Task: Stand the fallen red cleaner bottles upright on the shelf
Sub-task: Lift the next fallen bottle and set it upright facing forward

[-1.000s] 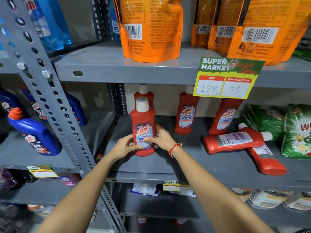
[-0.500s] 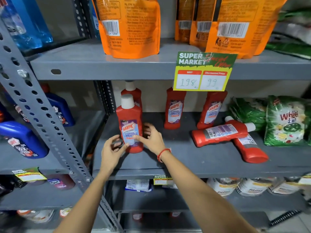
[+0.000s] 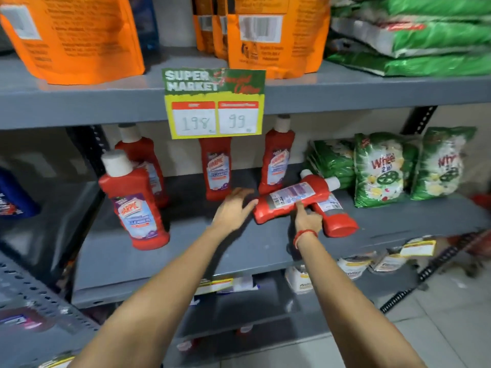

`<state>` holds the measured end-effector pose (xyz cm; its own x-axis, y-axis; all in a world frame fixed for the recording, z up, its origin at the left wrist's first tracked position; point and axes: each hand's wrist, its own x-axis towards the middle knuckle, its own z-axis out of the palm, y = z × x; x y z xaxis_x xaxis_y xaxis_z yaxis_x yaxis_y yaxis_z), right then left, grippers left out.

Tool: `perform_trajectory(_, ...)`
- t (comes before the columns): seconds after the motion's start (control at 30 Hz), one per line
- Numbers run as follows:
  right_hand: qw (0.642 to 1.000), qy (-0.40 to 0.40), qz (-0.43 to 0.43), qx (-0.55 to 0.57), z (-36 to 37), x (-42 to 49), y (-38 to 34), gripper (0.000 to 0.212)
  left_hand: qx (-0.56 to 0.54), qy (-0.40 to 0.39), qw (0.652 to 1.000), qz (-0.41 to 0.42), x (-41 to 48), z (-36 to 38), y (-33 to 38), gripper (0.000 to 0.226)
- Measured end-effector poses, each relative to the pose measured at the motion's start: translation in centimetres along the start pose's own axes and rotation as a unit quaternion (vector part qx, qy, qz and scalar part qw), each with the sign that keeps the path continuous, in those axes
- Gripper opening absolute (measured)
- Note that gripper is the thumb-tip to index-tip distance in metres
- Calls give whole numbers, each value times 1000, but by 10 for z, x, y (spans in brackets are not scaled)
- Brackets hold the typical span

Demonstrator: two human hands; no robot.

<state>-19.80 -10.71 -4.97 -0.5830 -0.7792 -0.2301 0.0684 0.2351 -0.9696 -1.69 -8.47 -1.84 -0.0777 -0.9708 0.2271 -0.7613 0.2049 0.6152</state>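
Observation:
Two red cleaner bottles lie fallen and crossed on the grey middle shelf (image 3: 186, 251). The upper fallen bottle (image 3: 289, 200) points its white cap to the right; the lower fallen bottle (image 3: 334, 219) lies beneath it, base toward me. My left hand (image 3: 233, 208) is open, fingers spread, at the upper bottle's base end. My right hand (image 3: 307, 220) touches that bottle's front side with a raised finger, not clasping it. An upright red bottle (image 3: 135, 205) stands at the front left. Three more upright bottles (image 3: 276, 160) stand behind.
Green detergent bags (image 3: 382, 168) stand right of the fallen bottles. A price tag (image 3: 214, 102) hangs from the upper shelf edge, below orange pouches (image 3: 74, 35). A blue bottle (image 3: 13, 195) is at the far left. Packets fill the lower shelf (image 3: 358, 264).
Both hands have let go of the upright front bottle and moved right to the fallen bottles. The view has shifted right.

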Motion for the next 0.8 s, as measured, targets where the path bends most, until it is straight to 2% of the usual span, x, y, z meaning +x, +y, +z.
perform_trajectory(0.07,997,-50,49,44,-1,15,-5,44,17,-52,998,-7,24,13,8,45)
perform_trajectory(0.23,965,-165,119,165,3,31,-15,26,37,-153,987,-29,45,38,13,54)
perform_trajectory(0.3,951,-193,123,208,4,34,-13,38,25,-165,985,-44,45,43,11,57)
perform_trajectory(0.4,947,-204,114,221,2,35,-8,39,23,-159,985,-56,42,43,7,60)
perform_trajectory(0.57,934,-272,59,226,-3,26,-10,24,-36,-120,991,-50,35,31,5,60)
perform_trajectory(0.67,924,-342,-17,171,-2,15,-26,33,-121,-101,986,-46,27,12,7,55)
perform_trajectory(0.8,890,-432,-130,62,10,-6,-52,33,-214,-55,975,-37,3,-17,-3,48)
